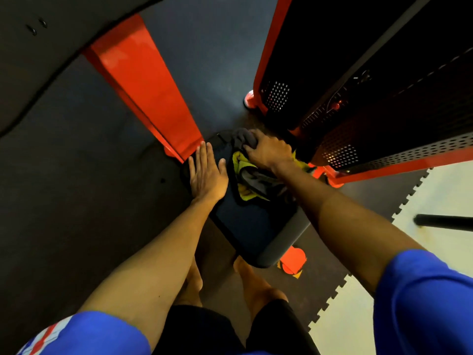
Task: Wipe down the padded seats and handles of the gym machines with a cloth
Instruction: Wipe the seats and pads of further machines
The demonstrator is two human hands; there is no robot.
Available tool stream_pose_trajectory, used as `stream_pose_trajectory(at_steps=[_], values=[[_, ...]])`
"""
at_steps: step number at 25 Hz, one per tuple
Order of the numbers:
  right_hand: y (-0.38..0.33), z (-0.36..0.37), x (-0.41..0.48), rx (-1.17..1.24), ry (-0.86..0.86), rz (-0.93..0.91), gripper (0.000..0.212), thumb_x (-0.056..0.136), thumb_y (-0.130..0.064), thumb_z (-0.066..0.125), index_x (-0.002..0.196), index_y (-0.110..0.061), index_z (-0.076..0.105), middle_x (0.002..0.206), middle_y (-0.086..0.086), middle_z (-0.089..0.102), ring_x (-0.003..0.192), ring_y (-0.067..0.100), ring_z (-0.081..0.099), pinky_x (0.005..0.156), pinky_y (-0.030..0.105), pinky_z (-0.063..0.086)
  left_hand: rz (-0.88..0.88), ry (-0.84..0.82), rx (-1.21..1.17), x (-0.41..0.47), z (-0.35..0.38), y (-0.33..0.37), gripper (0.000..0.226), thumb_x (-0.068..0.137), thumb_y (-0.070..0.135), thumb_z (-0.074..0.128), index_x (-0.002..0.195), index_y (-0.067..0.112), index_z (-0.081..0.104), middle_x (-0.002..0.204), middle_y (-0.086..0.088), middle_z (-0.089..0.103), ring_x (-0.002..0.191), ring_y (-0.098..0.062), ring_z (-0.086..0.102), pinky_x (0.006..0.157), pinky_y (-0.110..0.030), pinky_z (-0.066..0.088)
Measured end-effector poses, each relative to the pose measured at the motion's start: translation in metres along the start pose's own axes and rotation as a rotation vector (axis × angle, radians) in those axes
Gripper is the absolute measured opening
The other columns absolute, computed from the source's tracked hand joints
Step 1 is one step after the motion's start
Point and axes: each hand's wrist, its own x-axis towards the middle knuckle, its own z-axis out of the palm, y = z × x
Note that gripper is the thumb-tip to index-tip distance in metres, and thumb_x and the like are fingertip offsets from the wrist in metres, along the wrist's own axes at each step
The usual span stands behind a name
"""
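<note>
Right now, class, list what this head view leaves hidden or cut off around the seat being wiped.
- Head view: the padded seat has its far end covered by the cloth and the right hand.
- Head view: the left hand hides the seat's left edge.
- Head view: the black bar is cut off by the right edge.

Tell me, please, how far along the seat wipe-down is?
Done: nothing shows as finished; wiped padding looks no different. In hand: the right hand grips the yellow-and-grey cloth on the far end of the padded seat, while the left hand lies flat on its left edge. Left: probably the near half, where no cloth lies.
</note>
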Motion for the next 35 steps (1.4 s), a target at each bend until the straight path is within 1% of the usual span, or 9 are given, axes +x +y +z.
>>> stream_pose_trajectory(at_steps=[2, 8, 12, 17, 25, 28, 31, 33, 35], values=[[0.019, -0.007, -0.011, 0.047, -0.029, 0.067, 0.061, 0.094, -0.066, 0.050, 0.148, -0.039, 0.044, 0.145, 0.014, 0.058, 0.130, 0.044, 0.055, 0.105, 0.048, 0.043, -0.054, -0.005, -0.001, 0.002, 0.002, 0.005, 0.064, 0.110, 0.040, 0.022, 0.162, 0.010, -0.001, 0.171, -0.004, -0.006, 0.157, -0.015, -0.007, 0.127, -0.038, -0.008], [0.011, 0.008, -0.039, -0.276, 0.074, -0.199, 0.080, 0.097, -0.056, 0.055, 0.164, -0.039, 0.015, 0.153, 0.010, 0.039, 0.125, 0.041, 0.055, 0.093, 0.050, 0.050, -0.101, 0.101, 0.014, 0.002, 0.008, 0.008, 0.063, 0.108, 0.039, 0.022, 0.163, 0.011, 0.007, 0.171, -0.005, 0.005, 0.158, -0.016, 0.001, 0.128, -0.037, -0.002], [-0.028, 0.013, 0.022, -0.159, 0.029, -0.266, 0.068, 0.096, -0.052, 0.053, 0.159, -0.042, 0.028, 0.150, 0.009, 0.046, 0.124, 0.041, 0.057, 0.097, 0.049, 0.048, -0.074, 0.165, 0.053, 0.004, 0.013, 0.004, 0.071, 0.098, 0.040, 0.011, 0.163, 0.012, 0.014, 0.170, -0.005, 0.013, 0.157, -0.016, 0.008, 0.129, -0.038, 0.004], [-0.004, -0.005, 0.065, 0.255, -0.225, 0.019, 0.063, 0.094, -0.074, 0.041, 0.145, -0.040, 0.054, 0.148, 0.005, 0.058, 0.136, 0.037, 0.053, 0.111, 0.046, 0.039, -0.107, 0.147, 0.033, 0.005, 0.011, 0.005, 0.066, 0.104, 0.041, 0.024, 0.163, 0.014, 0.014, 0.171, -0.002, 0.012, 0.157, -0.014, 0.007, 0.128, -0.036, 0.002], [-0.005, 0.005, 0.007, -0.117, 0.017, -0.158, 0.071, 0.098, -0.055, 0.051, 0.162, -0.041, 0.022, 0.150, 0.007, 0.045, 0.124, 0.042, 0.057, 0.096, 0.050, 0.049, -0.119, 0.142, -0.024, 0.004, 0.009, 0.007, 0.065, 0.103, 0.039, 0.029, 0.162, 0.014, 0.018, 0.170, -0.002, 0.013, 0.157, -0.014, 0.008, 0.129, -0.038, 0.006], [-0.044, 0.012, 0.046, -0.130, 0.001, -0.203, 0.063, 0.097, -0.053, 0.052, 0.156, -0.042, 0.035, 0.145, 0.005, 0.049, 0.124, 0.040, 0.057, 0.095, 0.048, 0.048, -0.098, 0.166, -0.040, 0.002, 0.008, 0.005, 0.070, 0.095, 0.033, 0.032, 0.162, 0.013, 0.022, 0.170, -0.002, 0.017, 0.157, -0.014, 0.011, 0.128, -0.039, 0.008], [-0.082, 0.012, 0.084, -0.179, -0.080, -0.276, 0.045, 0.094, -0.055, 0.052, 0.133, -0.034, 0.059, 0.136, 0.005, 0.060, 0.123, 0.039, 0.060, 0.093, 0.043, 0.047, -0.091, 0.170, -0.022, -0.001, 0.010, 0.004, 0.080, 0.084, 0.033, 0.029, 0.160, 0.007, 0.024, 0.169, -0.005, 0.020, 0.157, -0.015, 0.014, 0.128, -0.035, 0.005], [-0.084, 0.011, 0.091, -0.172, -0.134, -0.300, 0.046, 0.094, -0.056, 0.053, 0.132, -0.031, 0.059, 0.138, 0.005, 0.060, 0.124, 0.038, 0.060, 0.093, 0.043, 0.047, -0.104, 0.182, -0.028, 0.001, 0.009, 0.003, 0.081, 0.082, 0.030, 0.031, 0.159, 0.006, 0.025, 0.168, -0.006, 0.022, 0.156, -0.015, 0.015, 0.128, -0.035, 0.006], [-0.059, 0.012, 0.069, -0.152, -0.119, -0.322, 0.058, 0.094, -0.057, 0.054, 0.147, -0.035, 0.046, 0.145, 0.004, 0.051, 0.124, 0.041, 0.057, 0.094, 0.048, 0.049, -0.094, 0.192, -0.043, 0.001, 0.011, 0.002, 0.076, 0.087, 0.029, 0.033, 0.160, 0.009, 0.024, 0.169, -0.005, 0.019, 0.156, -0.016, 0.015, 0.128, -0.038, 0.010]])
